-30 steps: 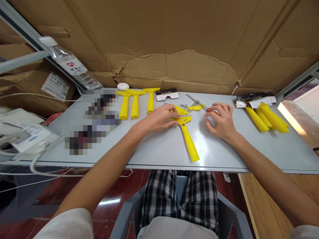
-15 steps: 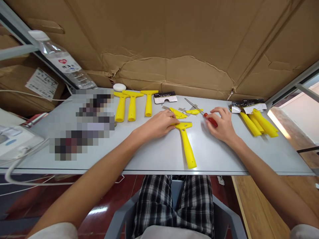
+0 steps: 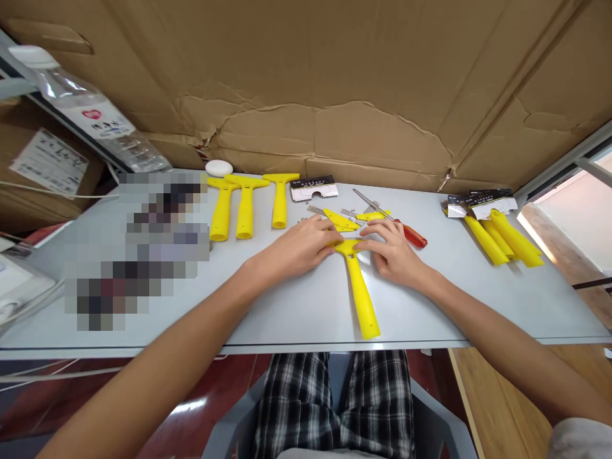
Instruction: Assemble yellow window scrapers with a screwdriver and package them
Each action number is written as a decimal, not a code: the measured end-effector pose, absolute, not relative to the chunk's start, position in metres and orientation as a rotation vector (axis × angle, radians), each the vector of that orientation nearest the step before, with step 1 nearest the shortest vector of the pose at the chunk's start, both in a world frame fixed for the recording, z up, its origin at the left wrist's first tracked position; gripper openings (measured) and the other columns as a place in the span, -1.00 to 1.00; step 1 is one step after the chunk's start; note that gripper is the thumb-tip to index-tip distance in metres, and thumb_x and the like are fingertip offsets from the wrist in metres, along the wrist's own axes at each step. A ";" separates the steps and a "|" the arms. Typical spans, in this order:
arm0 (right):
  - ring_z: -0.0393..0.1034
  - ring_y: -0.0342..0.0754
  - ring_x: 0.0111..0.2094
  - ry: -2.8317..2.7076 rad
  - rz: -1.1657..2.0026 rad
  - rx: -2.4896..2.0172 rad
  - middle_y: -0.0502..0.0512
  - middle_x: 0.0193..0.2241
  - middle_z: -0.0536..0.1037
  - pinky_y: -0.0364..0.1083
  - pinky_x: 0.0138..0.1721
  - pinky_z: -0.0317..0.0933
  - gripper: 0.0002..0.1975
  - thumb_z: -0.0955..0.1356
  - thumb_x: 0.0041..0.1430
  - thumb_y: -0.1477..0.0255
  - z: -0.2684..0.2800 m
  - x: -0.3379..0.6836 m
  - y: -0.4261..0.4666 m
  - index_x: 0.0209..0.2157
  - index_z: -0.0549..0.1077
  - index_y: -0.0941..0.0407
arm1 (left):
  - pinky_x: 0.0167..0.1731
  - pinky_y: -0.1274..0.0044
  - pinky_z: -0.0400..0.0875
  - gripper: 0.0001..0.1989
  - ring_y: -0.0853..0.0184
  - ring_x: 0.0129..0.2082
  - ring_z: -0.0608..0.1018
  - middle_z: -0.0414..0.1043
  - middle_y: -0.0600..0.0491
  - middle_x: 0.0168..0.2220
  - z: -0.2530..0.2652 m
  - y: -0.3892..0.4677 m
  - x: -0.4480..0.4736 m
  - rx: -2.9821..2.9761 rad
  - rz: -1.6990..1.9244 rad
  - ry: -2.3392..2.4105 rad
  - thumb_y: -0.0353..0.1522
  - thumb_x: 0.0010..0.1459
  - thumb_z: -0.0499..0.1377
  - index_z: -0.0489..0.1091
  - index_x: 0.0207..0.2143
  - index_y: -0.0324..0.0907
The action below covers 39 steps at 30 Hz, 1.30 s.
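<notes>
A yellow scraper lies on the grey table, its handle toward me and its wide head away. The fingers of my left hand are closed on the left end of that head. At the right end, my right hand pinches the head between thumb and fingers. A thin metal blade edge shows along the head between the hands. Just beyond lie loose yellow head pieces and several metal blades. A screwdriver with a red handle rests beside my right hand, touching neither hand.
Several yellow scrapers stand in a row at the back left, near a white oval object. A black-and-white card lies behind the pieces. More yellow handles with cards are at the right. Cardboard walls the back.
My right hand has let go of the screwdriver, which now lies on the table, and has moved left onto the scraper's head. My left hand stays on the head's left end.
</notes>
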State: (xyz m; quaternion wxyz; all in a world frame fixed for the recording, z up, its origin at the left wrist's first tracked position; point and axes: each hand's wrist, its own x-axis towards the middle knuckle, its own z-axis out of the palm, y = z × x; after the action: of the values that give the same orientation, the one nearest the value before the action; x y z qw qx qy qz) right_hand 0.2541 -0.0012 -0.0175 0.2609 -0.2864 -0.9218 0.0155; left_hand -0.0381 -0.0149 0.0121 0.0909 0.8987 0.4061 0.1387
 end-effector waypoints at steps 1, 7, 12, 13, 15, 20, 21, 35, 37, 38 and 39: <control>0.35 0.28 0.34 -2.497 0.052 -0.770 0.14 0.16 0.62 0.24 0.11 0.14 -0.42 0.26 0.20 0.79 -0.017 0.254 -0.002 0.01 0.65 -0.06 | 0.18 0.15 0.47 -0.66 -0.02 0.14 0.55 0.60 -0.16 0.06 0.012 -0.015 -0.038 2.670 0.413 1.205 -0.37 0.49 0.13 0.64 0.16 -0.12; 0.39 0.28 0.27 -2.477 0.102 -0.800 0.16 0.16 0.61 0.23 0.08 0.17 -0.47 0.28 0.23 0.75 -0.019 0.254 0.001 0.00 0.66 -0.05 | 0.18 0.15 0.48 -0.65 -0.02 0.12 0.56 0.59 -0.16 0.06 0.016 -0.016 -0.037 2.662 0.358 1.223 -0.37 0.50 0.12 0.64 0.16 -0.14; 0.41 0.26 0.23 -2.447 0.140 -0.832 0.18 0.15 0.61 0.22 0.06 0.20 -0.52 0.28 0.31 0.69 -0.019 0.255 0.003 0.04 0.65 -0.05 | 0.19 0.13 0.49 -0.65 -0.03 0.15 0.56 0.60 -0.16 0.07 0.015 -0.016 -0.038 2.655 0.382 1.221 -0.36 0.49 0.14 0.65 0.16 -0.12; 0.42 0.25 0.22 -2.432 0.154 -0.836 0.19 0.14 0.60 0.22 0.07 0.21 -0.51 0.28 0.33 0.68 -0.019 0.256 0.003 0.09 0.63 -0.06 | 0.19 0.13 0.49 -0.66 -0.04 0.16 0.56 0.60 -0.16 0.07 0.014 -0.015 -0.039 2.653 0.391 1.218 -0.36 0.49 0.14 0.65 0.16 -0.12; 0.44 0.24 0.20 -2.398 0.185 -0.840 0.20 0.13 0.60 0.23 0.10 0.24 -0.49 0.28 0.35 0.67 -0.018 0.256 0.003 0.17 0.59 -0.05 | 0.20 0.12 0.50 -0.66 -0.04 0.16 0.56 0.60 -0.16 0.07 0.013 -0.015 -0.039 2.648 0.399 1.212 -0.35 0.48 0.15 0.65 0.15 -0.11; 0.44 0.23 0.17 -2.376 0.218 -0.825 0.19 0.11 0.59 0.26 0.15 0.26 -0.53 0.28 0.36 0.65 -0.019 0.257 0.004 0.11 0.62 -0.06 | 0.20 0.12 0.50 -0.64 -0.03 0.17 0.56 0.60 -0.15 0.10 0.013 -0.014 -0.040 2.639 0.385 1.213 -0.35 0.49 0.11 0.64 0.16 -0.11; 0.44 0.23 0.17 -2.380 0.217 -0.830 0.19 0.12 0.59 0.27 0.15 0.25 -0.53 0.28 0.36 0.65 -0.020 0.257 0.004 0.10 0.63 -0.06 | 0.20 0.12 0.50 -0.64 -0.03 0.17 0.56 0.60 -0.15 0.11 0.013 -0.014 -0.040 2.637 0.380 1.214 -0.35 0.49 0.11 0.64 0.16 -0.11; 0.40 0.26 0.22 -2.438 0.225 -0.869 0.21 0.18 0.57 0.37 0.26 0.22 -0.56 0.27 0.36 0.64 -0.020 0.257 0.004 0.04 0.67 -0.02 | 0.23 0.12 0.49 -0.63 -0.02 0.16 0.57 0.60 -0.16 0.10 0.016 -0.015 -0.039 2.606 0.359 1.220 -0.33 0.49 0.11 0.63 0.19 -0.11; 0.40 0.27 0.21 -2.442 0.226 -0.870 0.21 0.17 0.57 0.37 0.24 0.23 -0.57 0.27 0.36 0.63 -0.020 0.257 0.004 0.04 0.66 -0.03 | 0.23 0.12 0.50 -0.63 -0.02 0.17 0.57 0.60 -0.16 0.10 0.017 -0.016 -0.039 2.600 0.365 1.218 -0.33 0.49 0.11 0.63 0.18 -0.11; 0.41 0.27 0.20 -2.444 0.230 -0.871 0.21 0.17 0.57 0.37 0.23 0.24 -0.57 0.27 0.36 0.63 -0.020 0.257 0.004 0.04 0.66 -0.03 | 0.23 0.12 0.50 -0.63 -0.02 0.17 0.57 0.59 -0.16 0.11 0.017 -0.016 -0.039 2.597 0.368 1.218 -0.33 0.49 0.11 0.63 0.18 -0.11; 0.41 0.27 0.20 -2.445 0.234 -0.872 0.21 0.17 0.57 0.36 0.22 0.24 -0.57 0.28 0.35 0.63 -0.020 0.257 0.004 0.04 0.66 -0.04 | 0.23 0.13 0.50 -0.63 -0.02 0.17 0.57 0.59 -0.16 0.11 0.017 -0.016 -0.039 2.595 0.371 1.217 -0.34 0.49 0.11 0.63 0.18 -0.11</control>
State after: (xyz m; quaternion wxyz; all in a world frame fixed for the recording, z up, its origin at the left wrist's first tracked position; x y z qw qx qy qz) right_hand 0.2571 0.0044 -0.0205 0.2643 -0.3227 -0.9047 0.0867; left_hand -0.0387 -0.0160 0.0172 0.1253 0.8908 0.4177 0.1275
